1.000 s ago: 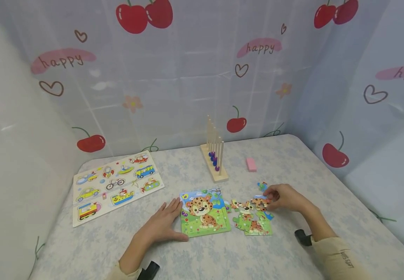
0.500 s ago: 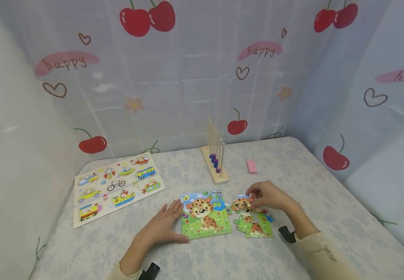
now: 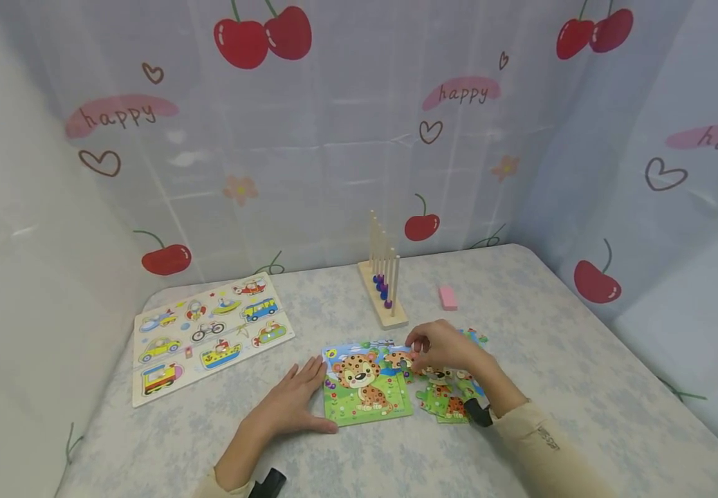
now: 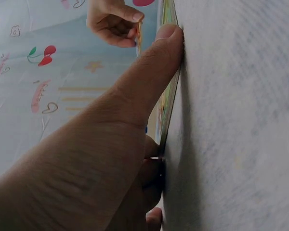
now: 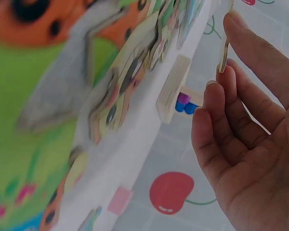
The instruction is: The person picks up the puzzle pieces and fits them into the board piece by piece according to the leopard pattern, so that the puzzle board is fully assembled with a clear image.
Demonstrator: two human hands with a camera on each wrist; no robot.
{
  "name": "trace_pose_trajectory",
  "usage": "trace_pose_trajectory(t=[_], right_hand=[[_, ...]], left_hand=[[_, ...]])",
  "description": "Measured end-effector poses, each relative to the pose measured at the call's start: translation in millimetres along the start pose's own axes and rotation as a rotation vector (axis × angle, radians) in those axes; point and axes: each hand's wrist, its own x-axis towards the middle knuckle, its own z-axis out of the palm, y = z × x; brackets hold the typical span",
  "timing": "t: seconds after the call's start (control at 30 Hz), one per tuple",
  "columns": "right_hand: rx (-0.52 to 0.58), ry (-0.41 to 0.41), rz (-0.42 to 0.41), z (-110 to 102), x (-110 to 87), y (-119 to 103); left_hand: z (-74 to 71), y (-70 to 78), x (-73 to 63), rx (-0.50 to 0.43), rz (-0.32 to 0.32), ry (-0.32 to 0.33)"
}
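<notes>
A square leopard jigsaw board (image 3: 359, 408) lies on the table. My left hand (image 3: 290, 400) rests at its left edge, fingers straight, thumb at the near corner; in the left wrist view the thumb (image 4: 156, 55) touches the board's edge. Above the board's upper right part, my right hand (image 3: 443, 344) pinches a jigsaw piece (image 3: 398, 360) printed with spotted leopard and blue sky. Seen from the right wrist, that piece (image 5: 224, 57) is edge-on between thumb and fingers. Loose jigsaw pieces (image 3: 436, 398) lie overlapping right of the board, partly hidden under my right wrist.
Behind the board stands a wooden peg rack (image 3: 390, 318) with blue and purple beads. A pink block (image 3: 448, 298) lies to its right. At the left is a vehicle peg puzzle (image 3: 212, 339). Another jigsaw piece (image 3: 474, 336) lies beyond the right forearm. Printed curtains surround the table.
My right hand picked up the leopard piece from the loose pieces and carried it left, over the board's right edge. The left hand has stayed at the board's left side.
</notes>
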Motion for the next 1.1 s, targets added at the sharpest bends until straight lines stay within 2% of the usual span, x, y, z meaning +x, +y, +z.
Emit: trace_pose_trajectory(t=[0.33,0.5,0.77,1.1], right_hand=[[-0.002,-0.011,-0.029,14,24.8,-17],[-0.042,-0.010,-0.027,22,34.5,-26],[-0.106,0.003,-0.038,32,46.9,-37],[-0.150,-0.030,-0.026,38,56.2,-45]], left_hand=[[0.8,-0.5,0.1,0.010,-0.005,0.001],[0.2,0.0,-0.1,0.013,-0.002,0.002],[-0.9,0.6,-0.2,0.000,0.000,0.004],[-1.0,0.3,0.2,0.014,0.008,-0.001]])
